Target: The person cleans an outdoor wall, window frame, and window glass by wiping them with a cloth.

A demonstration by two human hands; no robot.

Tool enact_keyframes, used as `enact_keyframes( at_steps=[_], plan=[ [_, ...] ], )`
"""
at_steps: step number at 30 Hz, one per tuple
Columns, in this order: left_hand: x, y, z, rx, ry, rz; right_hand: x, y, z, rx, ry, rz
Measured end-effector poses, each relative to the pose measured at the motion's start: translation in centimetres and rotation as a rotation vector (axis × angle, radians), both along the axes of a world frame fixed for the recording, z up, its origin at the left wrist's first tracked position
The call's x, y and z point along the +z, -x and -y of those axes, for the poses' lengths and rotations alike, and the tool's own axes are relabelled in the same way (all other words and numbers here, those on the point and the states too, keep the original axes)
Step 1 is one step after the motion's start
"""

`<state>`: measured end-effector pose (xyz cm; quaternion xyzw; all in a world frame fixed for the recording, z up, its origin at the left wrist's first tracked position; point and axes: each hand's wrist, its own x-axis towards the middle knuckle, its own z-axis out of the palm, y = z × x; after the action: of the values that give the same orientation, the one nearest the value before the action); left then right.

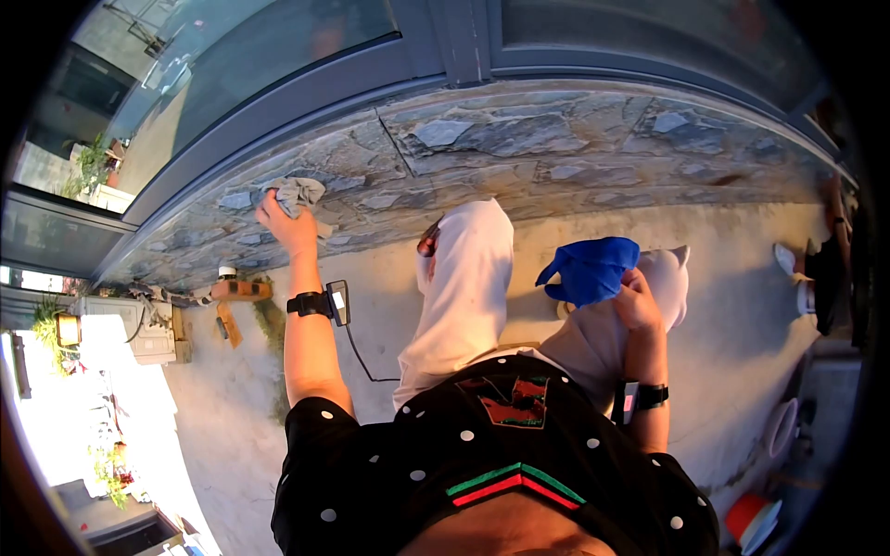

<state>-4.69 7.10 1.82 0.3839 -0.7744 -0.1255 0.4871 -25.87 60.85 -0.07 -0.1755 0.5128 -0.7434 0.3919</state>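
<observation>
My left hand reaches out to the stone-faced wall below the window. Its fingers are closed on a crumpled grey cloth, which lies against the stone. Near my right knee, my right hand grips a blue cloth by its lower right edge. The blue cloth hangs in folds in front of my light trousers, apart from the wall. Part of the fingers of each hand is hidden by the cloth or by the hand itself.
Grey window frames run above the stone wall. At left are a brick with a small jar on it, a white outdoor unit and potted plants. Another person is at far right. An orange-red basin stands lower right.
</observation>
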Motion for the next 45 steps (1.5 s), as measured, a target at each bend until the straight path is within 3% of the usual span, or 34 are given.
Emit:
enact_keyframes(
  at_steps=[5,8,11,17,23,26,28,33,35,39,41,45],
  plan=[
    [4.7,1.7,-0.4,0.068,0.132,-0.015,0.3,0.4,0.5,0.011,-0.029,0.001],
    [5.1,5.1,-4.4,-0.189,0.296,-0.041,0.0,0.6,0.5,0.011,-0.047,0.019],
    [3.5,8.2,-8.5,-0.296,0.258,0.002,-0.4,0.6,0.7,0.011,-0.061,0.017],
    [-2.4,6.4,-7.2,-0.371,0.249,0.245,-0.1,0.2,1.8,0.025,-0.080,0.006],
    [-4.6,0.5,-0.5,-0.143,0.127,0.144,0.1,0.1,2.4,0.041,-0.103,0.015],
    [-3.2,-2.1,3.4,-0.034,0.046,0.016,-0.7,0.4,2.3,0.043,-0.107,0.011],
    [-2.6,-3.1,6.1,0.175,0.025,-0.096,-0.9,0.3,2.4,0.046,-0.108,0.007],
    [2.8,-0.5,2.8,0.080,0.197,-0.092,-1.0,0.6,2.8,0.010,-0.104,-0.022],
    [3.5,1.5,0.2,-0.116,0.359,-0.068,-0.8,0.7,3.1,0.022,-0.110,-0.024],
    [1.3,3.8,-3.4,-0.205,0.298,-0.028,0.5,0.4,3.9,0.039,-0.122,-0.032],
    [-2.1,3.9,-3.2,-0.255,0.257,0.010,0.3,0.4,3.6,0.062,-0.112,-0.008],
    [-6.7,2.4,-1.3,-0.169,0.193,-0.021,0.0,0.1,3.5,0.050,-0.103,-0.002]
  ],
)
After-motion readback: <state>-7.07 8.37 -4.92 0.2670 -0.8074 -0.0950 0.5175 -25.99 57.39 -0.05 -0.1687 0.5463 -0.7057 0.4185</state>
